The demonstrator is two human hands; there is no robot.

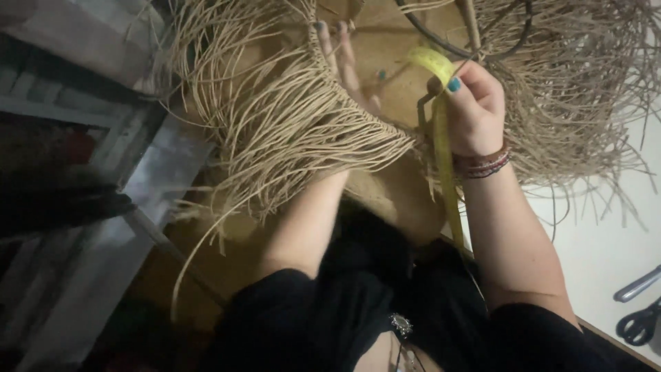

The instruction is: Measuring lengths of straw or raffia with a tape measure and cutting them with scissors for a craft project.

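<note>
The right hand is closed into a loose fist around a narrow yellow measuring tape. The thumb, with a teal painted nail, presses the tape against the side of the index finger. Above this grip the tape bends in a small loop; below it the tape hangs straight down along the wrist, past a band of reddish-brown beaded bracelets. The same fist also seems to touch a thin dark metal wire frame, which continues upward from the grip.

The left hand is open, its fingers stretched and a little apart. It lies under a thick fringe of pale beige straw-like fibre strands, which covers the palm and wrist, so I cannot tell whether it holds anything. The fringe falls just left of the right hand's grip; more of the same fibre spreads to the right of it.

Far below and right of the grip, dark-handled scissors lie on a white table top.
</note>
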